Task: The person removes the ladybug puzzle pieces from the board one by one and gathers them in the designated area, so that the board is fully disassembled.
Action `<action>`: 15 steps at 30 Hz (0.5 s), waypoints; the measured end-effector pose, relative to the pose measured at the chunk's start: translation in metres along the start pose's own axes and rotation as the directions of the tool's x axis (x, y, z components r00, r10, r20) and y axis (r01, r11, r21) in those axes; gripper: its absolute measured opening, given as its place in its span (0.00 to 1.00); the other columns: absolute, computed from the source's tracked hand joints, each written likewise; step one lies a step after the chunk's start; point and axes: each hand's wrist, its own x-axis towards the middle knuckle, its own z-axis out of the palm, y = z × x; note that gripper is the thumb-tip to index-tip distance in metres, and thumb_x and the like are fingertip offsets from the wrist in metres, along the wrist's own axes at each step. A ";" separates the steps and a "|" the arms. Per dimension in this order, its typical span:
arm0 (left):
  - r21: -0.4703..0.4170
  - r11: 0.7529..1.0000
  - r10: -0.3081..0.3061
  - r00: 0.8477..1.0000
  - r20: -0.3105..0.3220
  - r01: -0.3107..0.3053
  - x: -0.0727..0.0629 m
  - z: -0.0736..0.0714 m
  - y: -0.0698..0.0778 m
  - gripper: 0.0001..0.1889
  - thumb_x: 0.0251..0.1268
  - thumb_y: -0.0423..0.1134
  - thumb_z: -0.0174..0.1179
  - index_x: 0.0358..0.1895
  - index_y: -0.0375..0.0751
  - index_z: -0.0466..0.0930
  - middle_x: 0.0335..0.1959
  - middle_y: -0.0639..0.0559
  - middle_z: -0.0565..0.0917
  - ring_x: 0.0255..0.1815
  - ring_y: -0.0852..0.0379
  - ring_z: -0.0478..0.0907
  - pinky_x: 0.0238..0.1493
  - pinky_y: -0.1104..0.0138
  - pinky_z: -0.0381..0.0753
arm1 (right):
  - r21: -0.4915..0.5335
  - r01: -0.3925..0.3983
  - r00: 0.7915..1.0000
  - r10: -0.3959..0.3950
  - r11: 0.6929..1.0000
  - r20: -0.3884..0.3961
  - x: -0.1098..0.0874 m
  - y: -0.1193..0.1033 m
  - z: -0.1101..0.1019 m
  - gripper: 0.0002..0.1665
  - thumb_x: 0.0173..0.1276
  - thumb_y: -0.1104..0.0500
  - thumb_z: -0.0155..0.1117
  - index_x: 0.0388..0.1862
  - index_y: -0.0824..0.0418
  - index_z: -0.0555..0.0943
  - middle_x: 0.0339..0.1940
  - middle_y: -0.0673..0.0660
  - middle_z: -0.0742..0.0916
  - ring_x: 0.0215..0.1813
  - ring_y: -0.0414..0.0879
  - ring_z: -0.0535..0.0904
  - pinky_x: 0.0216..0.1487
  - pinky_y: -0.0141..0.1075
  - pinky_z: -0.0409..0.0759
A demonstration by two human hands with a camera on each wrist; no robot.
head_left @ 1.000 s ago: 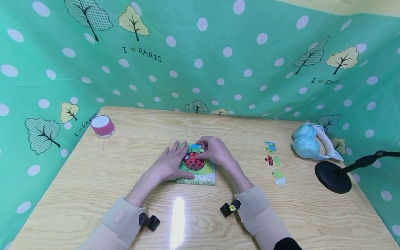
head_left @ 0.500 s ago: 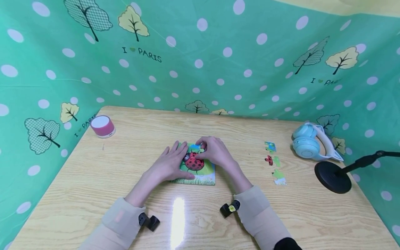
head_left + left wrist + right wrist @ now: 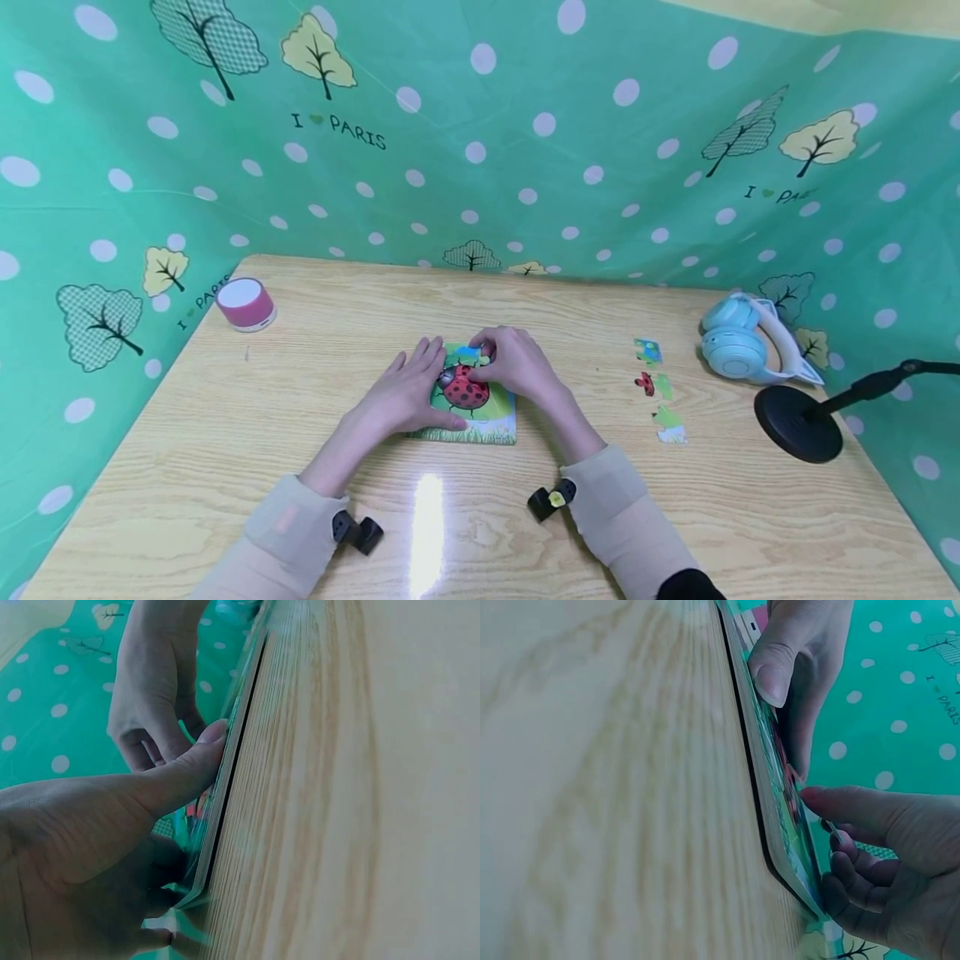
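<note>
A jigsaw puzzle board [image 3: 491, 429] with a red ladybug picture [image 3: 467, 393] lies flat at the middle of the table. My left hand [image 3: 397, 393] rests over its left side, fingers extended and thumb along the front part. At the board's upper right, my right hand [image 3: 519, 364] pinches a small puzzle piece [image 3: 833, 829] between thumb and fingers, close over the picture. Most of that piece is hidden by the fingers. In the left wrist view, the left thumb [image 3: 187, 772] lies at the board's near edge.
Several loose puzzle pieces [image 3: 662, 386] lie in a column to the right. Beyond them are blue cat-ear headphones [image 3: 735, 350] and a black round-based stand [image 3: 799, 425]. A pink cylinder with a white top [image 3: 247, 310] sits at the back left; a green curtain [image 3: 450, 192] hangs behind.
My left fingers have shifted slightly left, uncovering a little more of the board's upper left. The right hand stays at the same spot with its pinch.
</note>
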 end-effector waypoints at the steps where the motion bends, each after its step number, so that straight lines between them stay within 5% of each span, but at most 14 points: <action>1: 0.000 1.000 0.001 1.000 0.001 -0.001 0.000 0.000 -0.001 0.66 0.54 0.71 0.69 0.83 0.33 0.43 0.87 0.40 0.40 0.88 0.41 0.37 0.86 0.43 0.41 | 0.004 -0.001 1.000 0.001 1.000 0.002 0.000 0.000 0.000 0.26 0.53 0.54 0.85 0.51 0.58 0.88 0.34 0.51 0.86 0.34 0.43 0.77 0.35 0.32 0.75; 15: 0.007 1.000 0.006 1.000 0.004 -0.006 0.000 -0.001 -0.002 0.65 0.54 0.71 0.69 0.83 0.33 0.44 0.87 0.39 0.41 0.88 0.40 0.37 0.86 0.43 0.41 | 0.117 -0.001 1.000 0.000 0.993 0.006 -0.004 0.016 -0.013 0.26 0.56 0.54 0.83 0.53 0.58 0.87 0.35 0.52 0.85 0.35 0.44 0.77 0.38 0.32 0.77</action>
